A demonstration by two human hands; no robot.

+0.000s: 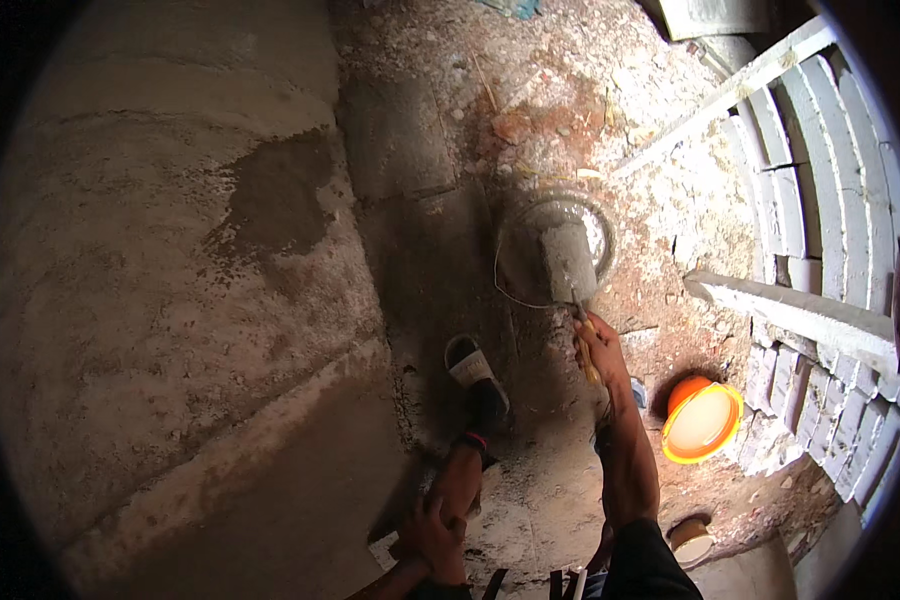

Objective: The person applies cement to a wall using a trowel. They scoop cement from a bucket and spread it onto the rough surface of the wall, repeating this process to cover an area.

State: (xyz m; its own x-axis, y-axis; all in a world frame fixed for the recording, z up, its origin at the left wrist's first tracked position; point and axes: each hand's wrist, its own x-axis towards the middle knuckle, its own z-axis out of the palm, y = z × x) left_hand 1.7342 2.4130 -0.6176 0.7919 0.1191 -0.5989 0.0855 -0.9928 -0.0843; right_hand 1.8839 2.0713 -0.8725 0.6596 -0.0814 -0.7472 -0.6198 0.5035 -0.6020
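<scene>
Head view looks straight down, and the trowel (568, 262) is the centre of it: its flat blade carries a thick grey load of mortar and hangs level over the round pan (600, 232) on the floor, kept flat, it seems, so the wet mix does not slide off. Right hand (595, 350) is wrapped tight around the wooden handle, fingers closed on it, arm stretched well forward from the body to reach the pan. Left hand (432, 535) sits low and near the body, curled against the person's own shin, apparently as a brace for the lean; what lies under its fingers is too dark to make out. One foot in a sandal (475, 375) is planted just left of the pan on the dusty, rubble-strewn floor (530, 110). Out to the right, an orange hard hat (702, 420) lies upturned near the foot of a wall of pale blocks (820, 150), with grey planks (800, 315) jutting out from it. To the left, a broad plastered wall (150, 280) shows a darker damp patch (275, 195), fresh-looking against the drier grey around it.
</scene>
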